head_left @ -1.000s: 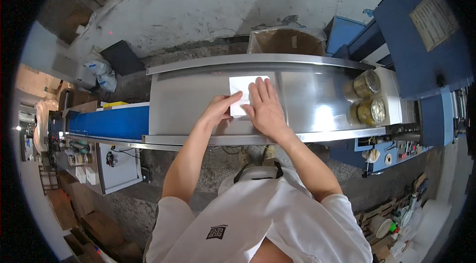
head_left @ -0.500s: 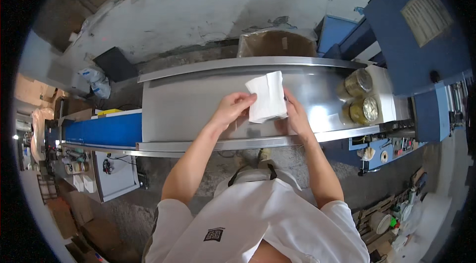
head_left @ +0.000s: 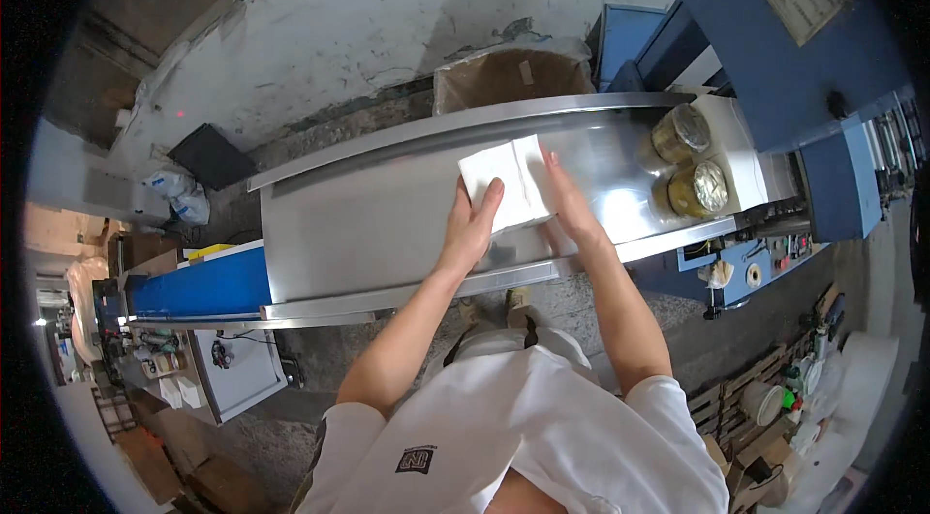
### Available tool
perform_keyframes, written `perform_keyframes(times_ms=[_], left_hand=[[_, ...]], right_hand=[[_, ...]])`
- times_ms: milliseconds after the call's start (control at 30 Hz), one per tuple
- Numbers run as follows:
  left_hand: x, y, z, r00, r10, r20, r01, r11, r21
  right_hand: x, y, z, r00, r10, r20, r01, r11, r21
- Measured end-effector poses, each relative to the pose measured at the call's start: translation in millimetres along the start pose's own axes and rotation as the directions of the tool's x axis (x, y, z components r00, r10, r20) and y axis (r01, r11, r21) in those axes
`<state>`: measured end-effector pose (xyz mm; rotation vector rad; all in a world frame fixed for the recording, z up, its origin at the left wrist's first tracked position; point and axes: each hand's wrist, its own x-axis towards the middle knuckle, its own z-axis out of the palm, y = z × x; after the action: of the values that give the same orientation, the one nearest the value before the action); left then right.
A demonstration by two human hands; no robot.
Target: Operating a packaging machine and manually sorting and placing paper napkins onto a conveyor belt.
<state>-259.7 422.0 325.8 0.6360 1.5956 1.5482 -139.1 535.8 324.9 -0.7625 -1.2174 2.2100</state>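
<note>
A stack of folded white paper napkins is held between my hands, above the metal table. My left hand grips its left side, thumb on top and fingers reaching around the edge. Along the right side, my right hand lies flat with its fingers stretched out, touching or very close to the stack. The stack's underside is hidden.
Two jars with shiny lids stand at the table's right end, beside a white stack. A blue conveyor belt joins on the left. Behind the table is a lined cardboard box; blue machinery rises at right.
My left hand has shifted from pinching the stack's left edge to a fuller grip with the thumb on top. The right hand's fingers have straightened along its side. The whole view has turned slightly.
</note>
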Motion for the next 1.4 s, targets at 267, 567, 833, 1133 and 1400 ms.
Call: perform_keyframes(times_ms=[267,567,833,1133,1400], left_hand=[[28,-16,-8,0.999,-0.018,-0.035,0.015,0.997,-0.076],[69,-12,-11,0.991,0.018,-0.136,0.022,0.96,0.281],[40,15,-9,0.996,-0.055,-0.065,0.059,0.997,0.051],[21,-16,-27,0.965,-0.229,-0.13,0.197,0.956,-0.218],[28,-24,-7,1.0,-0.024,-0.015,0.019,0.962,-0.272]], right_hand=[[12,15,13,0.999,0.036,-0.025,-0.04,0.989,-0.141],[45,-22,16,0.985,0.121,-0.126,-0.152,0.949,-0.276],[61,-8,-1,0.992,0.056,-0.113,-0.104,0.873,-0.477],[25,0,13,0.971,0.238,0.002,-0.238,0.971,-0.006],[41,37,37,0.998,-0.056,-0.021,0.039,0.874,-0.485]])
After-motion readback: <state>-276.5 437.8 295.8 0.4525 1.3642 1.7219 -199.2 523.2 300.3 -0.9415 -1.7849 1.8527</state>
